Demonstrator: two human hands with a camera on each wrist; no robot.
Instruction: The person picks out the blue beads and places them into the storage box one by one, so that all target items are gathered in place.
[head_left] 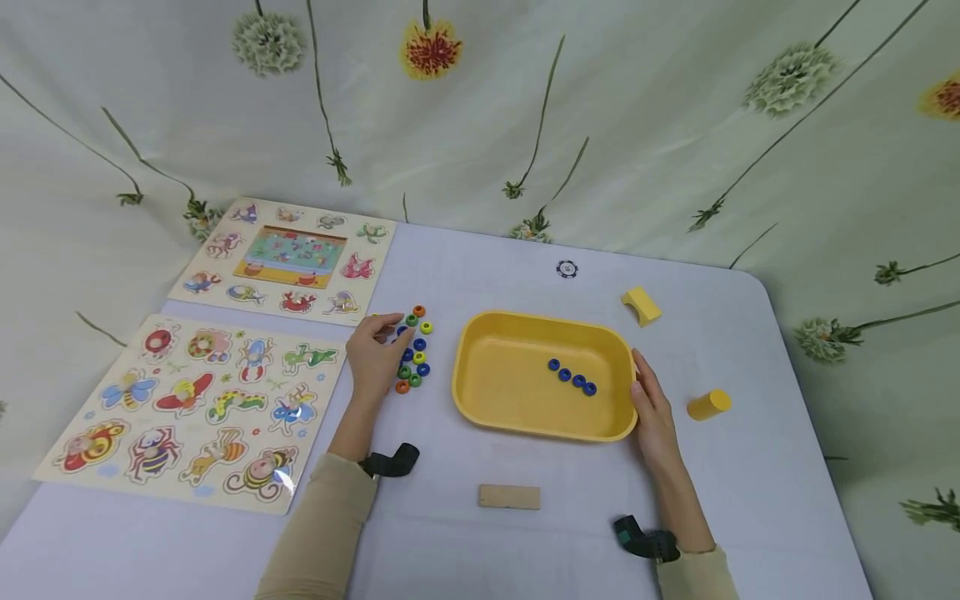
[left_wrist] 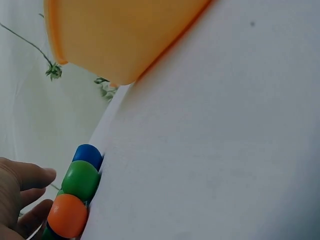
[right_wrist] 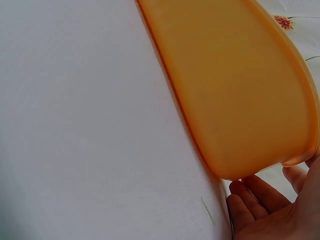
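Observation:
My left hand hovers at the left side of a cluster of small beads in blue, green, yellow and orange. Its thumb and index finger are apart, with a blue bead showing between them from above. In the left wrist view the fingertips lie close beside a green bead and an orange bead. My right hand holds the right end of a yellow tray, thumb at the rim and fingers against the outer wall. A slanting row of several blue beads lies inside the tray.
Two picture puzzle boards, one with sea animals and one with insects, lie at the left. A wooden block lies in front of the tray. Right of it are a yellow arch block and a yellow cylinder; a round chip lies behind.

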